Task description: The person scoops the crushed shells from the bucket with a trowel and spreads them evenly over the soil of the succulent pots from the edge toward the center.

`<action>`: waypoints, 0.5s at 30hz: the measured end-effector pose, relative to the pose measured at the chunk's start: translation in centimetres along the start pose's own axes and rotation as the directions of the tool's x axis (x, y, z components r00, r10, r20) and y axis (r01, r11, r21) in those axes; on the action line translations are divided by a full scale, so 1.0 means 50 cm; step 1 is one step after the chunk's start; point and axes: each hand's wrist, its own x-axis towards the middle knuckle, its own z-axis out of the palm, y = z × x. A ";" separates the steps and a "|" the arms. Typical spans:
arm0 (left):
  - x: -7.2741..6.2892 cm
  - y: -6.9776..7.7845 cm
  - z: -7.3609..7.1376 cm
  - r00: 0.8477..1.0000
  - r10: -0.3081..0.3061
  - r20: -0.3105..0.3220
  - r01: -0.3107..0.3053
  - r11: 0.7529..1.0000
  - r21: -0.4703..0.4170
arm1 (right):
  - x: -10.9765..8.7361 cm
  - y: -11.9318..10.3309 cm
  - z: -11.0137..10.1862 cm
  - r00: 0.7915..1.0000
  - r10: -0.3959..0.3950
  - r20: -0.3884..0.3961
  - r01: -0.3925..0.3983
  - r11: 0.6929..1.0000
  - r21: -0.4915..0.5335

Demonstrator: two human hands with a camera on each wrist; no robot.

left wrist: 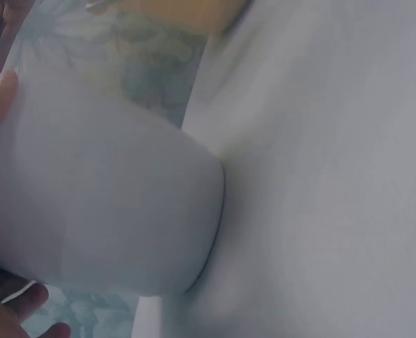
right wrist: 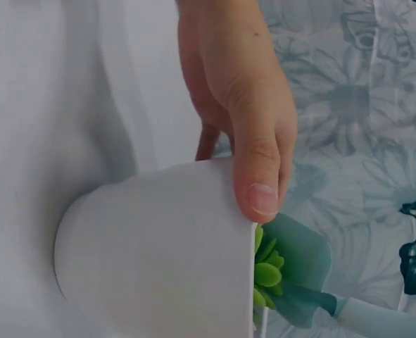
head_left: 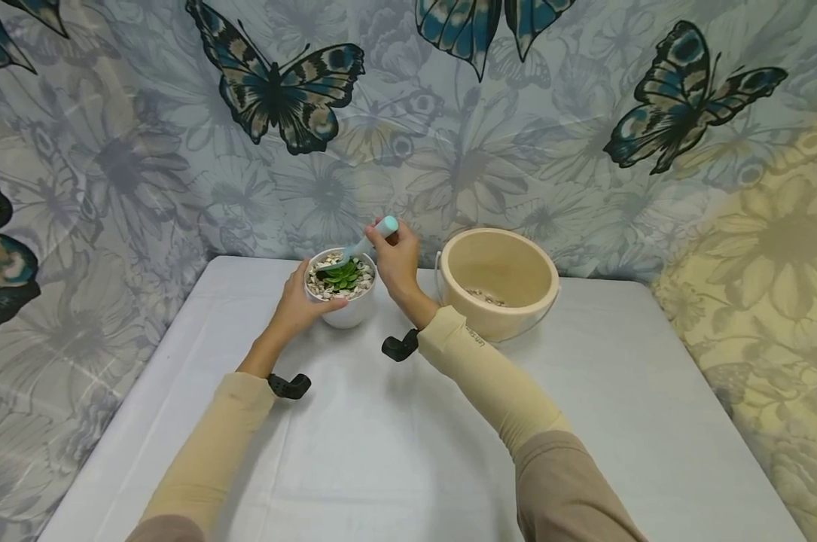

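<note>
A white pot (head_left: 347, 312) stands on the table, holding a green succulent (head_left: 342, 277) ringed by pale pebbles. My left hand (head_left: 296, 304) grips the pot from the left, thumb on the near side; in the right wrist view its thumb (right wrist: 259, 169) lies at the rim. My right hand (head_left: 399, 262) pinches the handle of a small light-blue trowel (head_left: 364, 245) above the pot. The trowel tilts down leftward, its blade (right wrist: 307, 257) over the pebbles beside the leaves. In the left wrist view the pot wall (left wrist: 116, 183) fills much of the picture.
A cream bucket (head_left: 499, 319) with a thin wire handle stands right of the pot, some pebbles (head_left: 484, 296) on its bottom. White cloth (head_left: 354, 452) covers the table. Behind it hangs a butterfly-patterned backdrop (head_left: 462, 158).
</note>
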 end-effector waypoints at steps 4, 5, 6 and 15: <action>-0.009 0.009 0.001 1.000 0.010 -0.002 -0.010 1.000 0.021 | 0.002 -0.007 -0.001 0.999 -0.039 0.024 0.040 0.998 -0.048; -0.009 0.010 -0.002 1.000 0.013 0.006 -0.013 1.000 0.028 | 0.003 -0.010 -0.002 0.998 -0.047 0.029 0.049 0.997 -0.059; -0.008 0.010 -0.006 1.000 0.015 0.016 -0.016 0.999 0.035 | 0.003 -0.012 -0.002 0.998 -0.053 0.033 0.055 0.996 -0.066; 0.010 0.010 -0.019 0.997 -0.001 0.078 -0.002 0.999 0.046 | 0.005 -0.012 0.000 0.997 -0.053 0.048 0.058 0.993 -0.107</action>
